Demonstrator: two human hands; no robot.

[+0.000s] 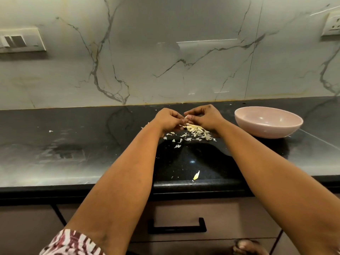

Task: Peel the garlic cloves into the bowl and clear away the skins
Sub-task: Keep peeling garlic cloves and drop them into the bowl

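Observation:
My left hand and my right hand meet above the black counter, fingertips of both pinching one small pale garlic clove. Beneath them lies a heap of papery garlic skins, with loose flakes scattered toward me. A pink bowl stands to the right of my right hand; what I can see of its inside holds nothing. One larger yellowish skin piece lies near the counter's front edge.
The black counter runs left and right below a marble-patterned wall. A switch plate is on the wall at left, a socket at right. A drawer with a black handle sits under the counter edge.

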